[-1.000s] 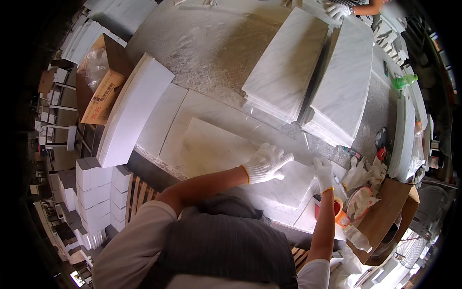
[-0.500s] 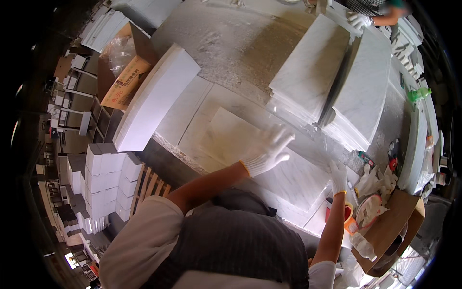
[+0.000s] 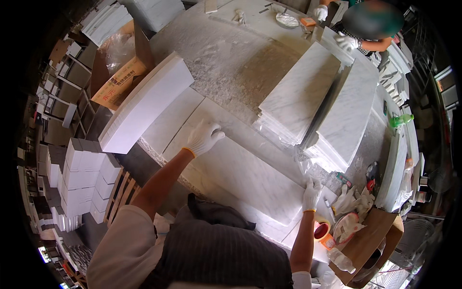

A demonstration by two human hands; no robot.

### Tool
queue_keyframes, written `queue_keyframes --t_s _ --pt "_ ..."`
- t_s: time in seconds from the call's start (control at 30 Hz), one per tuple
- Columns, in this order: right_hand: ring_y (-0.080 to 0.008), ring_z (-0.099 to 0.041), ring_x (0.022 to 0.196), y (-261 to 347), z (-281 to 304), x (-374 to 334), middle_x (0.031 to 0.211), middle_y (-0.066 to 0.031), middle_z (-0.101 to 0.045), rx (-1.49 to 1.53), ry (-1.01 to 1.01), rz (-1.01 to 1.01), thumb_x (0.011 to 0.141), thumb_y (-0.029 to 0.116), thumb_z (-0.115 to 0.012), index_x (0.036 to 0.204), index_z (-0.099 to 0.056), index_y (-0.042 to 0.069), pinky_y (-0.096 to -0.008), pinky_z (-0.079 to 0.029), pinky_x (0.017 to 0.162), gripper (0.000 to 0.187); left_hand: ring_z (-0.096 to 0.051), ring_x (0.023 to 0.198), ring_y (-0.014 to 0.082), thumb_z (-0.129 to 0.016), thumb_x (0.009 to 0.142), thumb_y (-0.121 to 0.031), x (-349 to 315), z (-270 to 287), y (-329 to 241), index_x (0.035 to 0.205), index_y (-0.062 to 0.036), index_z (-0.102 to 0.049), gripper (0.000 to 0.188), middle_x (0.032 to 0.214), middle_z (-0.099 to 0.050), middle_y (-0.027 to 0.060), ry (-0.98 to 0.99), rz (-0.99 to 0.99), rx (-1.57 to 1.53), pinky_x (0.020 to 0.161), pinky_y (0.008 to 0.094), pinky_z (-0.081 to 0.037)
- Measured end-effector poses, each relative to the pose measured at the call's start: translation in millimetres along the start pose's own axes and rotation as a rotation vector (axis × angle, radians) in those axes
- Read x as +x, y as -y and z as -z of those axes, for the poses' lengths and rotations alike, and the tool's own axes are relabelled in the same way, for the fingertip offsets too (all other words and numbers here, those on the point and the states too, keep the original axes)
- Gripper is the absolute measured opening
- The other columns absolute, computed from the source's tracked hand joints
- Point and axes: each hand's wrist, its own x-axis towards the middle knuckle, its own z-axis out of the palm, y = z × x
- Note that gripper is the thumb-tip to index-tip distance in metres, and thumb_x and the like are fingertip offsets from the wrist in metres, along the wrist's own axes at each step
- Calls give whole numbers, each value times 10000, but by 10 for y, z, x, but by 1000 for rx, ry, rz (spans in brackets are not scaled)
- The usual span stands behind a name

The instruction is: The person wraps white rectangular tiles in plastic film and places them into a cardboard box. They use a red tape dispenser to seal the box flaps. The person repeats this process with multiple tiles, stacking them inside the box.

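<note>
A pale veined marble slab [image 3: 250, 178] lies flat on the work table in front of me. My left hand [image 3: 204, 138], in a white knit glove with a yellow cuff, is at the slab's far left corner. Its fingers stretch forward and the thumb stands apart, with nothing visible in it. Close to the slab's right end is my right hand [image 3: 313, 193], gloved the same way. Its fingers are slightly bent and apart, and I see nothing held. Crumpled clear film [image 3: 304, 163] lies just beyond it.
Two marble slab stacks [image 3: 301, 91] [image 3: 349, 115] stand beyond the right hand. A white foam-like block [image 3: 147, 106] and open carton [image 3: 122, 79] are left. Orange tape [image 3: 321, 230], loose gloves [image 3: 353, 200] and a cardboard box [image 3: 368, 248] lie right. A co-worker's gloved hand [image 3: 347, 42] is at the back.
My left hand has swung left and come down by the slab's far left corner; it was blurred over the middle before. The right hand stays near the right end. The view has shifted.
</note>
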Motion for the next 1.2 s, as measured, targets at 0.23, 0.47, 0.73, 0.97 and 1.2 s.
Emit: queue_keyframes --t_s 0.23,0.47,0.73,0.97,1.2 --pt "-101 -516 728 -80 33 -10 806 -21 -619 -36 -2 -33 976 140 -570 939 -649 9 -281 -451 681 158 -636 993 328 -654 911 -340 -50 -39 45 1097 -93 -669 310 1092 -635 139 -39 118 -156 856 408 -497" --pt "-102 -524 764 -190 35 -21 811 -22 -615 -5 -17 -33 977 155 -572 941 -642 7 -281 -452 718 167 -637 1014 326 -662 908 -324 -47 -157 229 1135 -93 -669 324 1147 -638 156 -87 33 -103 872 397 -498" --pt "-120 -575 837 -153 101 63 917 -49 -663 73 102 -23 918 160 -656 1096 -663 -6 -278 -476 758 243 -639 1070 331 -716 816 -491 300 -234 490 1197 -29 -627 606 1154 -665 182 -91 246 -262 906 414 -490" --pt "-113 -627 951 -65 360 207 1029 -47 -699 286 200 -1 910 26 -650 1148 -661 -17 -259 -491 853 242 -612 1081 251 -813 705 -384 837 -420 487 1237 27 -579 712 1185 -644 186 160 283 117 915 326 -468" --pt "-138 -627 1001 596 682 -432 1092 -42 -687 230 183 52 932 46 -629 1103 -665 -15 -255 -482 885 186 -620 950 130 -743 841 -254 645 27 405 1085 -32 -666 339 1031 -685 48 288 167 -493 862 273 -466"
